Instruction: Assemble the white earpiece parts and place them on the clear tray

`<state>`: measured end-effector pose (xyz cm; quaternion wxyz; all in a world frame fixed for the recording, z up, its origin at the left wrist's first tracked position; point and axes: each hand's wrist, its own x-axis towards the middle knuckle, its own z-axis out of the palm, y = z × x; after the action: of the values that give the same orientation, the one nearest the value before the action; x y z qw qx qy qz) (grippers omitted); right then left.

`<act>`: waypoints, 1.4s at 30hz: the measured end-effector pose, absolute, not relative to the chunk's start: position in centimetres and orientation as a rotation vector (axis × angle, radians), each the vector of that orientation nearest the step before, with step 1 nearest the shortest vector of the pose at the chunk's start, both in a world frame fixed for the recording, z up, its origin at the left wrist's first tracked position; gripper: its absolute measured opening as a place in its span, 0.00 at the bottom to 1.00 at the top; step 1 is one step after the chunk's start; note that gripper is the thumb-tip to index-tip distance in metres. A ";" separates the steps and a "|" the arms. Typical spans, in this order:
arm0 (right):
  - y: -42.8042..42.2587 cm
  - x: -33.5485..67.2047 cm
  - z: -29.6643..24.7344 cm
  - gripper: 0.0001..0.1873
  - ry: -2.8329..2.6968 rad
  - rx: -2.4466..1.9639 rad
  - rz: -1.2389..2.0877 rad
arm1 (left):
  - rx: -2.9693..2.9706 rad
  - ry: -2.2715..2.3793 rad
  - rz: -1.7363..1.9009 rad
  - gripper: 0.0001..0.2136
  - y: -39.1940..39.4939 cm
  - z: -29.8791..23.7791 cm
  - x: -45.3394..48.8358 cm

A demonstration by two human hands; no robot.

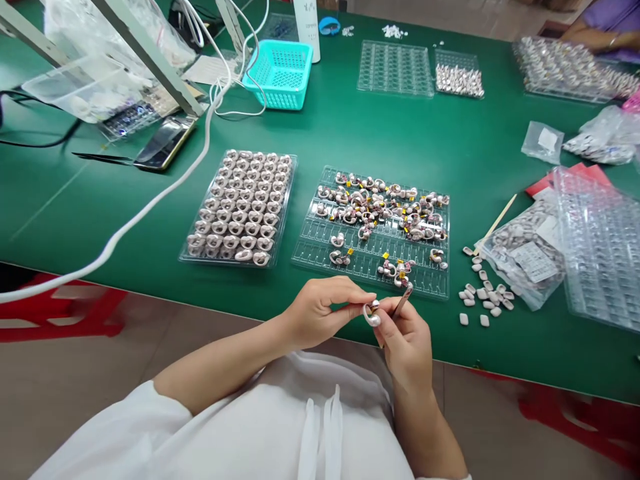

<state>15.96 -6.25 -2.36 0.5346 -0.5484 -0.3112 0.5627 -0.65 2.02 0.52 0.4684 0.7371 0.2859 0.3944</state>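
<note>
In front of my body, a small pale C-shaped piece, like a clip-on earbud (371, 315), is pinched between both hands. The thumb and index finger of my left hand (320, 310) close on its left side. My right hand (407, 337) grips it from the right, and a thin brownish tool (403, 300), perhaps tweezers, sticks up between its fingers. Just beyond lies a clear tray (310, 243) with many similar loose pieces, some showing yellow tabs. To its left stands a clear tray (277, 261) packed with neat rows of pale curved pieces.
Small pale caps (487, 293) lie at right beside a labelled plastic bag (530, 260) and stacked clear trays (605, 267). A turquoise basket (283, 73), a phone (167, 143) and a white cable (150, 217) are at back left. Another person's arm (595, 40) rests at far right.
</note>
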 end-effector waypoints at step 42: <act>-6.1 14.7 -2.9 0.03 -0.804 -1.176 1.136 | 1.296 0.832 0.583 0.10 2.0 1.8 -0.7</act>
<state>14.72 -6.11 -2.90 0.6130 -0.5100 -0.3486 0.4926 -0.70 1.97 1.84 0.6798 0.5772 0.3707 0.2595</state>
